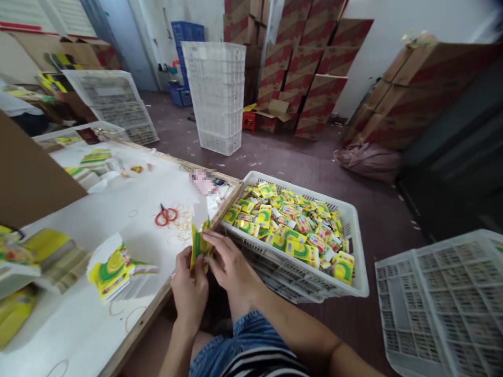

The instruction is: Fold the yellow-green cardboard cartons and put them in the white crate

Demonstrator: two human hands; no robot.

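Observation:
A yellow-and-green printed card box (196, 243) with a white flap pointing up is between my two hands, just off the table's edge. My left hand (187, 277) grips its lower left side. On its right side, the fingers of my right hand (226, 259) close round it. Left of my hands, a stack of flat yellow-and-green cards (113, 269) lies fanned on the white table (157, 188). To my right, a white plastic crate (356, 246) holds a heap of small yellow boxes (286, 222).
Red-handled scissors (165, 215) and loose rubber bands (183, 220) lie on the table. Bundled cards (58, 256) sit at its left. Beyond stand stacked white crates (218, 94) and cardboard cartons (302, 68). Another white crate (444, 293) is on the floor at right.

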